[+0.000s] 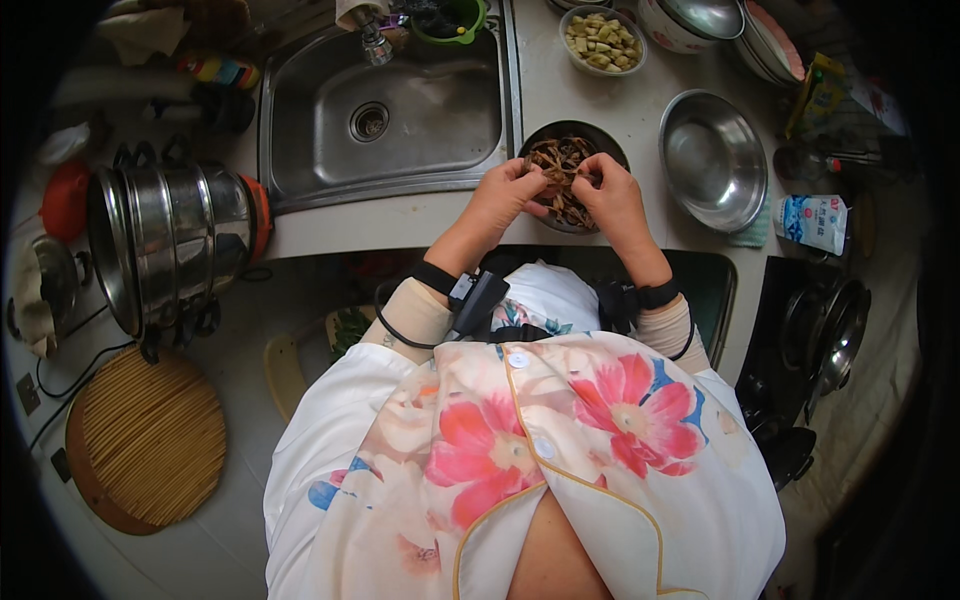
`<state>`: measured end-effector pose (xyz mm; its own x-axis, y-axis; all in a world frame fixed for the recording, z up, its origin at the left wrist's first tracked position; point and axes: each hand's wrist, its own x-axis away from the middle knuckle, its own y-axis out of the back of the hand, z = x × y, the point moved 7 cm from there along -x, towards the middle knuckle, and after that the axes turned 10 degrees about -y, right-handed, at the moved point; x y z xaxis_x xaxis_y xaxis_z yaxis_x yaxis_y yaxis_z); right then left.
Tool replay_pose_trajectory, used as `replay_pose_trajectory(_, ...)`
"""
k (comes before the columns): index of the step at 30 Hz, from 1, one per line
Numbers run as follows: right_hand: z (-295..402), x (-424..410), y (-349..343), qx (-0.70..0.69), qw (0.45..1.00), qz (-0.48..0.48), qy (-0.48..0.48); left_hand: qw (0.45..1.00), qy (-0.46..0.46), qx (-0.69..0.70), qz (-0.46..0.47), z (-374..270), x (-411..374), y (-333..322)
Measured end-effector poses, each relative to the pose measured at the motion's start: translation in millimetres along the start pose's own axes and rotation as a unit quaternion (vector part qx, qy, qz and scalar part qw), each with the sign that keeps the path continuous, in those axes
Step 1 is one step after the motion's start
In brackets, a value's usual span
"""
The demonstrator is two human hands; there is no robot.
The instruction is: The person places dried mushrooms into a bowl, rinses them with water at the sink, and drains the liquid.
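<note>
A dark metal bowl (609, 136) stands on the counter near its front edge, right of the sink. In it lies a tangle of brown, dried-looking food strips (564, 152), of a kind I cannot tell for sure. My left hand (515, 187) is over the bowl's left side, thumb and fingers pinching some of the strips. Opposite it, at the bowl's right side, my right hand (609, 189) pinches strips too. The fingertips of both hands are partly hidden, and a few strips span the gap between them.
Left of the bowl is a steel sink (420, 176) with a faucet (375, 46) and a green basin (474, 21). A wide metal basin (712, 161) stands to the right. Behind sits a plastic bowl of diced pieces (604, 41). A steel steamer pot (169, 232) is far left.
</note>
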<state>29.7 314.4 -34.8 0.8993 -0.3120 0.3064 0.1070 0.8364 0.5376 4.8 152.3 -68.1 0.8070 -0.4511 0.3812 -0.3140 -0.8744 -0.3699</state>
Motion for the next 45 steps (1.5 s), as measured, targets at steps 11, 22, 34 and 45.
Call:
replay_pose_trajectory(11,-42.3,-15.6,41.6,-0.036,0.993,-0.084,-0.072,0.992,-0.011,0.1,-0.074,-5.7,0.6,20.5)
replay_pose_trajectory(22,-53.1,-15.1,44.3,-0.184,0.972,-0.018,-0.144,0.987,-0.036,0.124,-0.097,-22.0,4.0,31.3)
replay_pose_trajectory(34,-48.1,-19.3,17.4,-0.141,0.989,0.03,-0.043,0.998,-0.026,0.017,-0.055,-11.7,4.7,12.0)
replay_pose_trajectory(45,-16.3,-21.7,16.8,-0.139,0.99,0.009,0.004,0.998,0.026,0.049,0.0,-4.4,-3.2,-12.3)
